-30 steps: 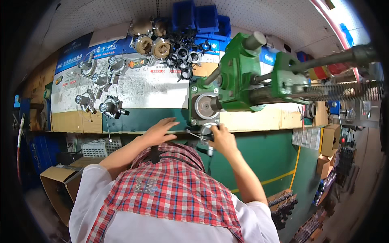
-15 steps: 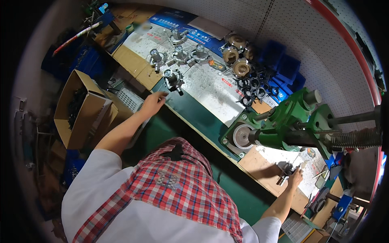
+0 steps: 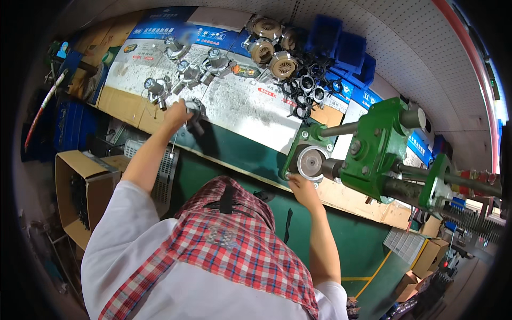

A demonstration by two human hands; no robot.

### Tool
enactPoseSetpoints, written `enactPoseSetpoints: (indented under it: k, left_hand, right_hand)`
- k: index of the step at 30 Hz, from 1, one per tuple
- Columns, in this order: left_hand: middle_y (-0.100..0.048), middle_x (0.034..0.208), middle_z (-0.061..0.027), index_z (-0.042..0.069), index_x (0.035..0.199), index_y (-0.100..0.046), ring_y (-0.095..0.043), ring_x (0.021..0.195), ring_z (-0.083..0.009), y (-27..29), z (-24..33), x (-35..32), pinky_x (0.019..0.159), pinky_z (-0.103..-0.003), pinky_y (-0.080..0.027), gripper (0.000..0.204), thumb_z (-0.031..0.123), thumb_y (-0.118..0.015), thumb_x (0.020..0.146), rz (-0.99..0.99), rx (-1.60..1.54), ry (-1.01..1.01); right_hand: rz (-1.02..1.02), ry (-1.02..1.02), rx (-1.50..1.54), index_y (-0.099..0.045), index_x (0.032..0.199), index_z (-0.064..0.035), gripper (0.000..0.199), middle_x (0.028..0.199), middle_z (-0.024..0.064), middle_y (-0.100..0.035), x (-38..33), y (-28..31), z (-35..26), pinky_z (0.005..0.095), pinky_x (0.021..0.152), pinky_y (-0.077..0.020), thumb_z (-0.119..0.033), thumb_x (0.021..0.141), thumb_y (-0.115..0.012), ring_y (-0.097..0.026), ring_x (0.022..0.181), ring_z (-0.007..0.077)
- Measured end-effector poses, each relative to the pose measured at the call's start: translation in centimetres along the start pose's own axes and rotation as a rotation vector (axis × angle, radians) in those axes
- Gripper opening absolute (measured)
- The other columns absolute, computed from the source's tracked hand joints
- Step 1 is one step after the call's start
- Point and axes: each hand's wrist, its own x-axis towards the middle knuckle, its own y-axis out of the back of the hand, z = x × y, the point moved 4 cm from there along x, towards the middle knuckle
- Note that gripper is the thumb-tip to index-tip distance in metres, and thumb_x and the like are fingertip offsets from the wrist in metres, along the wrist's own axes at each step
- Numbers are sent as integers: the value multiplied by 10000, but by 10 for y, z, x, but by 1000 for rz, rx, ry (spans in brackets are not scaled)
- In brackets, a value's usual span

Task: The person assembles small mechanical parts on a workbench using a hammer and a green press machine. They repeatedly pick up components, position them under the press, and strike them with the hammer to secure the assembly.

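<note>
My left hand [image 3: 176,113] reaches far left across the bench and closes on a small grey metal part [image 3: 195,113] with a round body. Thin wires hang from it. My right hand [image 3: 302,188] rests at the lower edge of the green press machine [image 3: 373,144], touching its base beside the round silver disc [image 3: 312,161]. Whether it holds anything I cannot tell. A red plaid cloth covers my chest below.
Similar grey metal parts [image 3: 186,69] lie in a row on the white sheet on the bench. Tan round housings [image 3: 269,50] and black rings [image 3: 306,88] sit near blue bins [image 3: 341,45]. An open cardboard box [image 3: 80,192] stands at the lower left.
The view swung back toward the bench. My left hand now grips a metal part at the left, and my right hand came from the cardboard sheet at the right to the press base.
</note>
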Motion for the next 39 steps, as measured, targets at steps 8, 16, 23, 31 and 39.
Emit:
enactPoseSetpoints:
  k: [8, 16, 23, 31, 39]
  left_hand:
    - [-627, 1137, -171, 114, 1220, -568, -669, 982, -337, -83, 126, -92, 767, -436, -578, 447, 310, -675, 833, -188, 169, -608]
    - [-540, 1154, -185, 65, 1296, -426, -621, 1004, -369, -58, 129, -127, 839, -427, -535, 649, 194, -761, 755, -75, -617, -404]
    - [-499, 1182, -212, 12, 1182, -498, -617, 991, -390, -85, 131, -117, 822, -442, -526, 655, 223, -834, 661, -228, -634, -435]
    - [-545, 1168, -185, 33, 1174, -542, -592, 1074, -371, -55, 173, -112, 871, -437, -529, 575, 169, -812, 684, -362, -488, -684]
    - [-423, 1370, -176, 100, 1415, -392, -444, 1245, -397, -78, 161, -115, 1021, -467, -401, 847, 243, -842, 711, -148, -545, -884]
  right_hand:
    - [302, -524, 948, -549, 1188, -126, 355, 886, 151, -636, 229, 5, 109, 410, 522, -529, -408, 974, -520, -656, 649, 308]
    - [416, -346, -694, -616, 1102, -28, 412, 947, 274, -637, 232, -60, 13, 521, 731, -523, -393, 1018, -445, -644, 869, 445]
    - [525, -225, -460, -559, 1206, -68, 245, 1063, 255, -556, 172, -52, -66, 468, 820, -469, -108, 966, -539, -582, 914, 422]
    - [646, -165, 187, -400, 1415, -5, 476, 877, 54, -568, 112, -4, -84, 249, 693, -447, -76, 974, -563, -561, 811, 103]
    - [501, -521, 1016, -520, 1063, -53, 218, 772, 42, -527, 28, -61, -64, 297, 536, -395, -256, 1059, -441, -462, 578, 146]
